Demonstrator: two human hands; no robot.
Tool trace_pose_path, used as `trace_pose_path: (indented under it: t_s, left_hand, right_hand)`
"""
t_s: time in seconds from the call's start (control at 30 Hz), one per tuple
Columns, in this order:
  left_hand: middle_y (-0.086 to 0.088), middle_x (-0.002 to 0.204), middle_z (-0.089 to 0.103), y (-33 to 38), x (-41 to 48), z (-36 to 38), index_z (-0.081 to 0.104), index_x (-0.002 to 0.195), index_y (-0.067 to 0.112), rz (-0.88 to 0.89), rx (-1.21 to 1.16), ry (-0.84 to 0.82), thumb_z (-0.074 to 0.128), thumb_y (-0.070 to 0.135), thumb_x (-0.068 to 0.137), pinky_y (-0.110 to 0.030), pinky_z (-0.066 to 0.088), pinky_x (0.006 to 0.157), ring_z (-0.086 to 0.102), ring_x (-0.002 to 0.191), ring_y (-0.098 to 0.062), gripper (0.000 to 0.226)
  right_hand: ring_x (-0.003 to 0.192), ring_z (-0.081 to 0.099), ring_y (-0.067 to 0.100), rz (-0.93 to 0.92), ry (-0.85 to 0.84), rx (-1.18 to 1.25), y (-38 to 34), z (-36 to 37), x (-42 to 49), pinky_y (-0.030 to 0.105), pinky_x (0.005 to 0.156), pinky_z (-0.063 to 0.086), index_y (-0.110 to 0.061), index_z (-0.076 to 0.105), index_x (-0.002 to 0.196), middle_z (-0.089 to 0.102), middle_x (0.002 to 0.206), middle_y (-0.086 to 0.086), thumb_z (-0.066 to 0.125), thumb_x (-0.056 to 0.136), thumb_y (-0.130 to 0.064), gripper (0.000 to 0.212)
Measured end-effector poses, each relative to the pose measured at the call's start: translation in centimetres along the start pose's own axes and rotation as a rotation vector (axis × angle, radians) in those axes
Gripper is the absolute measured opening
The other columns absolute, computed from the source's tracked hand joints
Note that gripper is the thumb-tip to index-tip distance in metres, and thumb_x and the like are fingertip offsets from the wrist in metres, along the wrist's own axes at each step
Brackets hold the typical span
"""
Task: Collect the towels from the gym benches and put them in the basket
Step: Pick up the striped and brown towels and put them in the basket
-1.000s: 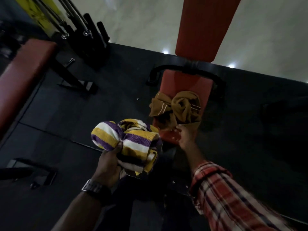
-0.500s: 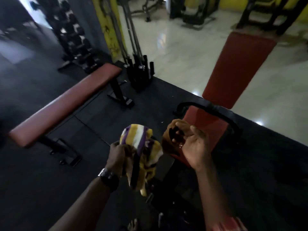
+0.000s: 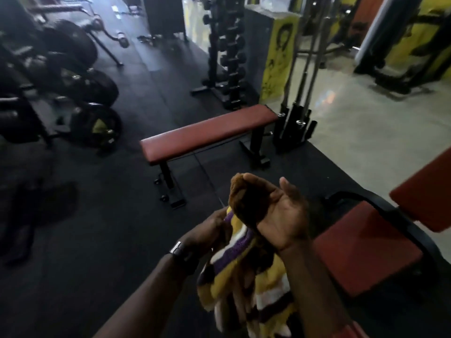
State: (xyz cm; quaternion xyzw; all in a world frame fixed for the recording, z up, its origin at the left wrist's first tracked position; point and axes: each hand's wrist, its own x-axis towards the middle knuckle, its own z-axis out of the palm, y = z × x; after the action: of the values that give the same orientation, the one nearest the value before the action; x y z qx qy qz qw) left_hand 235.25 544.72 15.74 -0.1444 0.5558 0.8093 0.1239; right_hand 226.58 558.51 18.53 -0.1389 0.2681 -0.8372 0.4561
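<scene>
Brown towel (image 3: 246, 201) in right hand (image 3: 280, 215), striped towel (image 3: 246, 272) left hand (image 3: 207, 230)

The brown towel (image 3: 246, 198) is plain. The striped towel (image 3: 244, 269) carries yellow, purple and white bands. Both desks, flat (image 3: 207, 132) and inclined (image 3: 361, 247), have red pads on black frames. The floor mat (image 3: 97, 228) is black, the pillar (image 3: 278, 57) yellow.

The brown towel (image 3: 246, 198) and the striped towel (image 3: 244, 264) are soft, fuzzy cloth. The flat bench (image 3: 207, 132) at centre has smooth, faintly shiny red padding on matt black metal legs. The dark floor mat (image 3: 97, 240) looks matt; the pale floor (image 3: 366, 130), upper right, is glossy.
</scene>
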Motion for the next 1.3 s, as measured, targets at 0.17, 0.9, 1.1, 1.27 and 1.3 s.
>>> trace_pose_path:
  t_s: [0.17, 0.9, 1.1, 1.27, 1.3]
  left_hand:
    - [-0.011, 0.092, 0.073, -1.5, -7.7, -9.7, 0.073, 0.103, 0.008, 0.139, -0.083, 0.078, 0.036, -0.017, 0.065, -0.025, 0.054, 0.062, 0.071, 0.078, -0.022, 0.059]
    - [-0.005, 0.074, 0.076, 10.3, -15.2, -44.8, 0.081, 0.085, 0.012, 0.495, -0.283, 0.359, 0.043, -0.002, 0.056, -0.023, 0.056, 0.060, 0.073, 0.066, -0.016, 0.050]
    - [-0.005, 0.083, 0.075, 18.2, -12.5, -56.4, 0.080, 0.098, 0.015, 0.473, -0.218, 0.467, 0.039, -0.007, 0.056, -0.024, 0.053, 0.066, 0.070, 0.072, -0.017, 0.062]
    - [-0.004, 0.074, 0.071, 21.4, -11.7, -64.1, 0.080, 0.090, 0.018, 0.490, -0.258, 0.715, 0.040, -0.002, 0.053, -0.027, 0.048, 0.060, 0.063, 0.066, -0.018, 0.058]
    - [-0.004, 0.072, 0.070, 22.4, -10.9, -66.2, 0.079, 0.088, 0.017, 0.484, -0.260, 0.761, 0.040, -0.001, 0.053, -0.027, 0.047, 0.059, 0.062, 0.066, -0.019, 0.055]
  right_hand:
    - [0.121, 0.061, 0.027, 0.001, 0.026, -0.181, 8.7, 6.2, 4.5, 0.033, 0.096, 0.052, -0.002, 0.069, 0.116, 0.065, 0.126, 0.018, 0.074, 0.074, -0.036, 0.054]
    - [0.102, 0.069, 0.025, 0.018, 0.043, -0.403, 27.3, 18.2, 37.9, 0.032, 0.080, 0.060, -0.004, 0.069, 0.115, 0.071, 0.117, 0.015, 0.036, 0.077, 0.025, 0.058]
    - [0.103, 0.069, 0.026, 0.038, 0.100, -0.384, 29.2, 20.9, 52.8, 0.035, 0.084, 0.057, -0.006, 0.069, 0.111, 0.071, 0.118, 0.014, 0.036, 0.080, 0.023, 0.054]
    - [0.105, 0.068, 0.029, -0.017, 0.257, -0.381, 29.7, 20.6, 61.1, 0.040, 0.089, 0.055, -0.004, 0.067, 0.113, 0.070, 0.119, 0.014, 0.036, 0.083, 0.022, 0.050]
    - [0.108, 0.067, 0.031, -0.020, 0.278, -0.371, 29.9, 20.3, 63.2, 0.043, 0.094, 0.054, -0.003, 0.066, 0.113, 0.070, 0.119, 0.014, 0.037, 0.083, 0.022, 0.049]
